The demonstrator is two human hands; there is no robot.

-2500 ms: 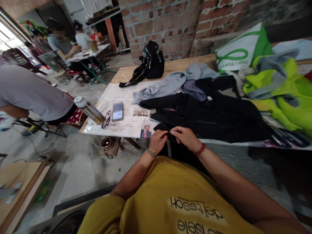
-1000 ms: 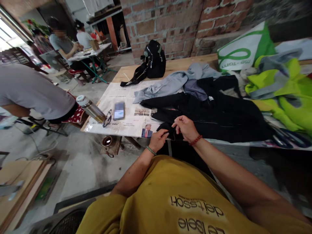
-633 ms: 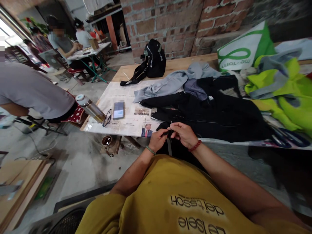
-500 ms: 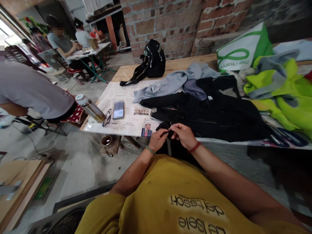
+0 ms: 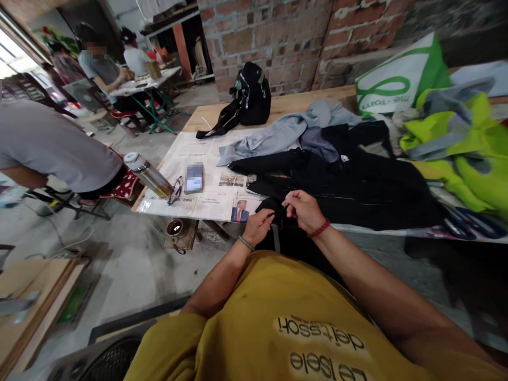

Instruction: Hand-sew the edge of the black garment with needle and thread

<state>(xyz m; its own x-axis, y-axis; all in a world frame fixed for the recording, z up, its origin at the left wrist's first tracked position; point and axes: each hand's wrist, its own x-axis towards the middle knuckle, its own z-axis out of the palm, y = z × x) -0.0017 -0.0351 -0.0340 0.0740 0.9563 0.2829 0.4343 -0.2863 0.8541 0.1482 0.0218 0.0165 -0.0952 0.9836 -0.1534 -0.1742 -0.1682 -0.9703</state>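
Note:
At the table's near edge, my left hand (image 5: 257, 226) is closed, pinching a piece of black cloth (image 5: 273, 206) between thumb and fingers. Just to its right and slightly higher, my right hand (image 5: 305, 211) is closed in a pinch too. What sits between its fingertips is too small to make out. Beyond both hands a black garment (image 5: 341, 185) with a small white mark lies spread over the table. A grey garment (image 5: 273, 137) lies behind it.
On the newspaper-covered table (image 5: 214, 209) are a phone (image 5: 194, 178), glasses (image 5: 175, 190), a flask (image 5: 146, 174) and a black bag (image 5: 254, 95). A green-white bag (image 5: 400, 79) and yellow-green clothing (image 5: 468, 143) lie right. A person (image 5: 59, 143) sits at left; others work behind.
My right hand has moved a little up and to the right, away from my left hand. The left hand stays on the black cloth. The view has shifted slightly.

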